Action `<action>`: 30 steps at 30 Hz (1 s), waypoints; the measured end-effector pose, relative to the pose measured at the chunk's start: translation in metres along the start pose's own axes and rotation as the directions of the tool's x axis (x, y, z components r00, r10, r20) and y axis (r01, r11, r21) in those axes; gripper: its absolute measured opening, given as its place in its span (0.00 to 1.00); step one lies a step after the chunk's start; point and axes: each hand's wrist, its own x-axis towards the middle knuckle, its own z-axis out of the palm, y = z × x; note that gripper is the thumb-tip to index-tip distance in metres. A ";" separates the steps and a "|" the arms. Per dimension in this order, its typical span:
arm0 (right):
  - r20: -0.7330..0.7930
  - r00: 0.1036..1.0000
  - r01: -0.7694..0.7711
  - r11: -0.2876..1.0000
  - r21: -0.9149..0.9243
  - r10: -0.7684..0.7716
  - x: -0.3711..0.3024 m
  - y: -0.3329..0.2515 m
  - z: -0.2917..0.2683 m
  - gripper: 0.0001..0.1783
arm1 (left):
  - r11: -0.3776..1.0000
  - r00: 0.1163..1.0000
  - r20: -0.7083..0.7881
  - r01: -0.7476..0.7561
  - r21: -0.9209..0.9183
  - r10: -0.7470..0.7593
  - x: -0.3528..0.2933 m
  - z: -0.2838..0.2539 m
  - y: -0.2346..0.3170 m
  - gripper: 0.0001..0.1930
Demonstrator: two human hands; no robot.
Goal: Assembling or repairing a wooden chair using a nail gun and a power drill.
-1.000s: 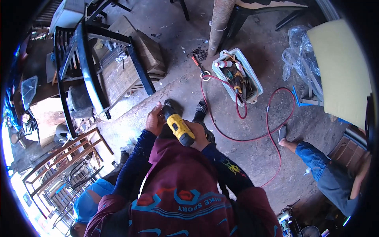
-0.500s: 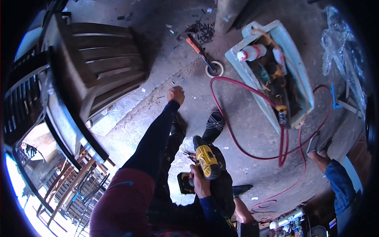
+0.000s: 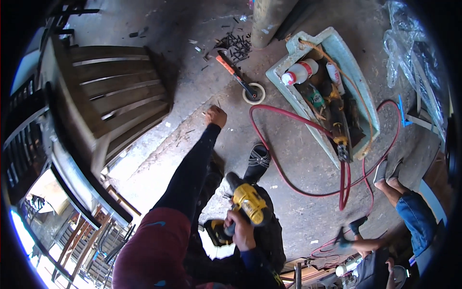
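My right hand (image 3: pixel 244 234) is wrapped round the grip of a yellow-and-black cordless drill (image 3: pixel 250 204), held low over my lap. The drill's dark chuck points away from me and a little left. My left arm stretches forward, and my left hand (image 3: pixel 215 117) is low over the concrete floor with its fingers curled together. Whatever may be between those fingers is too small or hidden to make out. A thin dark piece lies just beyond that hand. Farther off, an orange-and-black long-handled tool (image 3: pixel 233 72) rests across a roll of pale tape (image 3: pixel 261 88).
A pale blue tub (image 3: pixel 358 60) holds bottles and tools at the right. A red hose (image 3: pixel 284 176) loops over the floor. Dark scraps (image 3: pixel 238 45) lie beside a post (image 3: pixel 264 24). Slatted wooden furniture (image 3: pixel 115 79) stands left. Two other people (image 3: pixel 416 216) are at lower right.
My view has shifted slightly. The drill has moved a little down in the picture, and my left hand stays near the floor. At lower right, another person's legs and arm have shifted further into view.
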 end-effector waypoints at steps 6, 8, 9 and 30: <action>0.096 0.974 0.192 0.971 0.141 -0.207 -0.072 -0.028 -0.021 0.20 | -0.013 0.790 0.610 0.611 -0.791 0.064 -0.201 -0.186 0.069 0.10; 0.211 0.949 0.246 0.969 -0.024 -0.236 -0.130 -0.047 -0.002 0.19 | -0.112 0.813 0.567 0.581 -0.806 0.132 -0.236 -0.278 0.088 0.08; 0.279 0.940 0.193 0.980 0.041 -0.197 -0.163 -0.058 0.002 0.20 | -0.206 0.811 0.547 0.582 -0.786 0.207 -0.260 -0.325 0.100 0.07; 0.990 -0.131 0.103 0.993 0.058 -0.044 -0.390 -0.140 0.129 0.23 | -0.345 0.635 -0.337 -0.117 -0.931 0.695 -0.492 -0.713 0.226 0.07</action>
